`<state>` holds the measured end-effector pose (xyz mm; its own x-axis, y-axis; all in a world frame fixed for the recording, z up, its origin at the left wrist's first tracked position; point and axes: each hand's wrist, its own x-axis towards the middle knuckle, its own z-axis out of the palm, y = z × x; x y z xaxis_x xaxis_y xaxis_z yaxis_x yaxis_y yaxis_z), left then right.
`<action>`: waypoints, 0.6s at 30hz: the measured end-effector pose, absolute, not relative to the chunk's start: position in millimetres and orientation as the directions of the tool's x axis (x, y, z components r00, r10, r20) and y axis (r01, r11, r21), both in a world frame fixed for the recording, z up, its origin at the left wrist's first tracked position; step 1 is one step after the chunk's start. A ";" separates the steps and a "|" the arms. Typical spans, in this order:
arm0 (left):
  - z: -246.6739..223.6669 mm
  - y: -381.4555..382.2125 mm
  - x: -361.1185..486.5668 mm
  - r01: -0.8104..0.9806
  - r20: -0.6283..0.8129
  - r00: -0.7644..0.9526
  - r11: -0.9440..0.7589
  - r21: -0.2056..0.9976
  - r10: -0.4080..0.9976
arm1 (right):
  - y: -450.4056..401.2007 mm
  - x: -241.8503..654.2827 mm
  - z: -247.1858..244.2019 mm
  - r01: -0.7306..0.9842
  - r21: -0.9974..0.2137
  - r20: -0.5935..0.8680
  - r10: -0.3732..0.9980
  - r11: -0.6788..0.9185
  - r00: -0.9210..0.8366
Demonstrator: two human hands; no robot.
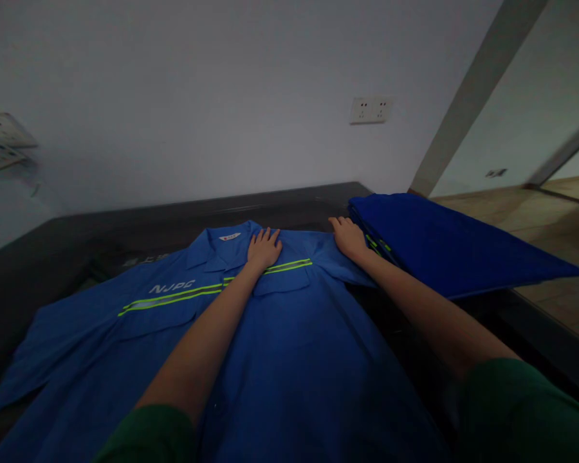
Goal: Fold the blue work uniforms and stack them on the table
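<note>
A blue short-sleeved work shirt (289, 328) lies spread front side up, its collar away from me, with yellow-green stripes and white letters on the chest. My left hand (264, 249) rests flat on it beside the collar, fingers apart. Over the sleeve on the right is my right hand (350, 238), its fingers extended and touching the cloth near the shoulder. Neither hand is seen gripping the fabric. My forearms cover parts of the shirt front.
The shirt lies on a dark table (299, 200) against a pale wall. Folded darker blue garments (453, 244) with yellow-green stripes lie at the right, reaching past the table edge. Wall sockets (370, 110) are above; wooden floor shows at right.
</note>
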<state>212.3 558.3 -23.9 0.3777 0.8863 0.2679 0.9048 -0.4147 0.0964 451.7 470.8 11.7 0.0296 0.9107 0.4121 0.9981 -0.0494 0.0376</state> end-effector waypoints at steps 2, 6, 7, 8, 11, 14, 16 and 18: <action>-24.2 558.8 212.1 0.904 0.276 0.379 -0.417 0.091 0.883 | 451.5 441.5 10.6 0.999 0.030 0.423 0.905 0.028 -0.038; -21.2 555.3 212.6 0.897 0.298 0.378 -0.427 0.115 0.876 | 411.9 431.5 -10.9 0.976 -0.068 0.333 0.927 0.209 -0.175; -19.1 551.9 212.5 0.890 0.331 0.379 -0.438 0.125 0.864 | 405.2 432.4 -17.6 0.974 -0.100 0.295 0.941 0.205 -0.167; -16.2 547.2 211.9 0.877 0.384 0.384 -0.462 0.134 0.840 | 400.5 434.5 -23.6 0.975 -0.123 0.259 0.954 0.185 -0.149; -4.4 526.1 203.2 0.822 0.554 0.400 -0.553 0.136 0.731 | 397.3 442.3 -34.6 0.975 -0.161 0.214 0.970 0.152 -0.116; 9.2 502.4 172.5 0.819 0.602 0.377 -0.557 0.138 0.704 | 401.9 447.4 -37.5 0.966 -0.195 0.265 0.957 0.170 -0.115; 17.3 490.7 133.3 0.857 0.583 0.329 -0.494 0.147 0.743 | 403.7 449.1 -37.3 0.948 -0.243 0.339 0.934 0.206 -0.116; 23.4 483.1 78.8 0.909 0.543 0.238 -0.381 0.167 0.805 | 402.5 448.1 -34.3 0.922 -0.296 0.432 0.896 0.250 -0.104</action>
<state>78.8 483.1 23.4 0.2377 0.8054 0.5430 0.9095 -0.3808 0.1667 448.1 402.5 -34.3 -0.1041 0.8961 0.4315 0.9218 0.2498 -0.2964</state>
